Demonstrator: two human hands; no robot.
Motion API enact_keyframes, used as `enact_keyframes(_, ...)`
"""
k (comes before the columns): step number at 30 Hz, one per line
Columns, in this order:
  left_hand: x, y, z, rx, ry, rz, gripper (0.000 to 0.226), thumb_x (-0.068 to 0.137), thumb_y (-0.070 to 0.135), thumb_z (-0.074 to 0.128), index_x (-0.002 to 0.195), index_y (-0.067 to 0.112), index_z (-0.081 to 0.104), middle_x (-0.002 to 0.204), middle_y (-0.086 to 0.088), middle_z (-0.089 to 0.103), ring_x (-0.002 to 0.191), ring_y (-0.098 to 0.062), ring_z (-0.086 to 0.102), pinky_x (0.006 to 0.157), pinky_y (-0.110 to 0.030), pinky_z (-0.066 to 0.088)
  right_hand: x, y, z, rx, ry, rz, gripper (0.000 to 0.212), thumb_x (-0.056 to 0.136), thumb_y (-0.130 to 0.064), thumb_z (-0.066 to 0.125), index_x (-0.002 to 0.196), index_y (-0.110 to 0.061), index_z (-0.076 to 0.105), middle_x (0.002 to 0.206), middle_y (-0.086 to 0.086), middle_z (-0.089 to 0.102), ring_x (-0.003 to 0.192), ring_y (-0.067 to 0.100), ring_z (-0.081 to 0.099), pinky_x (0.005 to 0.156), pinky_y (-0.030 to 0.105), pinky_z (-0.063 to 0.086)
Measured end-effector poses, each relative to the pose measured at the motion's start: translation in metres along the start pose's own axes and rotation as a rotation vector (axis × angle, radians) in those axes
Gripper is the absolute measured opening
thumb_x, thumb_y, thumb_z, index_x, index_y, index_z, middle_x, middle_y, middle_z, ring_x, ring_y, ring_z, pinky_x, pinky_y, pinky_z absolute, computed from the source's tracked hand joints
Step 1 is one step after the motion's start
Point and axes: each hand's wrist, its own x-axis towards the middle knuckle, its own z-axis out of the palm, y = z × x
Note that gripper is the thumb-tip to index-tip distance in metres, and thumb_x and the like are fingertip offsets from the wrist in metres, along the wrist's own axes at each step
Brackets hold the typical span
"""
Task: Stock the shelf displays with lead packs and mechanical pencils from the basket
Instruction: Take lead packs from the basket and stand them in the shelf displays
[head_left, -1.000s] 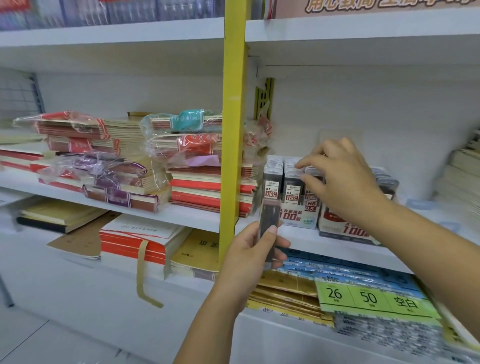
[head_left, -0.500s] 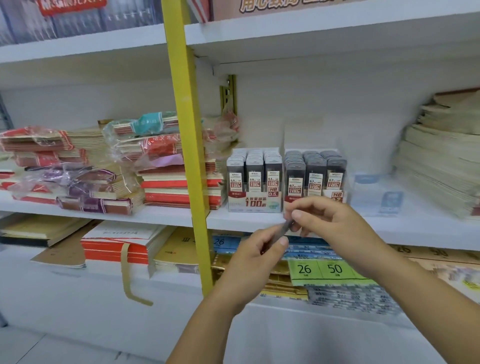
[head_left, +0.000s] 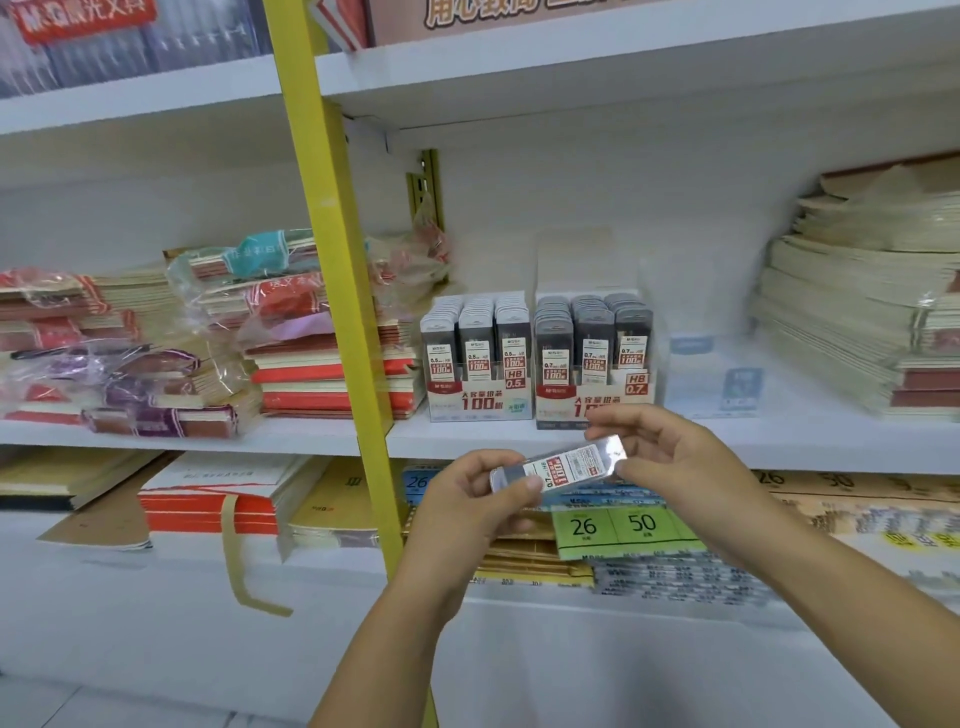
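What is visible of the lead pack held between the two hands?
The lead pack is a slim, flat case of clear greyish plastic with a white and red label showing 0.7, HB and 100. It lies nearly level, right end slightly higher, label facing the camera. The left hand pinches its left end, the right hand its right end, in front of the HB 0.7 display box.

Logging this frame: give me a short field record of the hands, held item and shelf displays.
held item: lead pack, label reads 0.7 HB, lying roughly level
left: left hand pinches its left end
right: right hand pinches its right end
displays: HB 0.5 display box and HB 0.7 display box, side by side on the shelf
likely destination: HB 0.7 display box, by the label
basket: not in view
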Motion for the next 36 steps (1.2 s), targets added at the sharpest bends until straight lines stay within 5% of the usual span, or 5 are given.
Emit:
enact_keyframes(10, 0.008, 0.009, 0.004, 0.153, 0.005, 0.179, 0.023, 0.086, 0.022, 0.078, 0.098, 0.041, 0.075, 0.094, 0.017, 0.075, 0.086, -0.001, 0.071, 0.063, -0.015, 0.055, -0.002, -0.008, 0.016, -0.538, 0.008, -0.247, 0.028, 0.085, -0.026, 0.071, 0.099, -0.048, 0.06, 0.097, -0.021, 0.062, 0.089, -0.004, 0.056, 0.074, 0.015, 0.047)
enact_keyframes(17, 0.027, 0.01, 0.02, 0.346, 0.102, 0.377, 0.041, 0.095, 0.033, 0.065, 0.135, 0.04, 0.055, 0.126, 0.029, 0.058, 0.115, 0.013, 0.054, 0.096, -0.012, 0.046, 0.021, -0.046, -0.008, -0.379, 0.124, -0.368, 0.075, 0.089, -0.006, 0.063, 0.118, -0.069, 0.034, 0.099, -0.007, 0.061, 0.08, 0.001, 0.065, 0.061, 0.023, 0.058)
enact_keyframes(21, 0.033, 0.002, 0.026, 0.575, 0.076, 0.399, 0.055, 0.1, 0.037, 0.056, 0.152, 0.039, 0.036, 0.151, 0.027, 0.033, 0.141, 0.001, 0.031, 0.119, -0.032, 0.032, 0.047, -0.073, -0.032, -0.346, 0.259, -0.466, 0.058, 0.088, -0.006, 0.064, 0.109, -0.055, 0.04, 0.096, 0.001, 0.067, 0.087, 0.012, 0.069, 0.075, 0.039, 0.059)
enact_keyframes(30, 0.041, -0.008, 0.025, 0.695, 0.095, 0.454, 0.057, 0.101, 0.038, 0.055, 0.153, 0.04, 0.032, 0.153, 0.029, 0.033, 0.133, 0.018, 0.02, 0.112, -0.014, 0.02, 0.075, -0.049, -0.039, -0.624, 0.223, -0.418, 0.051, 0.083, -0.012, 0.072, 0.104, -0.041, 0.036, 0.091, -0.01, 0.061, 0.07, 0.002, 0.064, 0.057, 0.016, 0.051)
enact_keyframes(36, 0.042, -0.011, 0.023, 0.69, 0.085, 0.453, 0.056, 0.1, 0.038, 0.056, 0.151, 0.042, 0.034, 0.14, 0.038, 0.03, 0.129, 0.025, 0.019, 0.111, -0.013, 0.02, 0.084, -0.044, -0.042, -0.958, 0.233, -0.485, 0.034, 0.08, -0.025, 0.073, 0.106, -0.036, 0.055, 0.091, -0.011, 0.051, 0.082, 0.005, 0.048, 0.069, 0.014, 0.039)
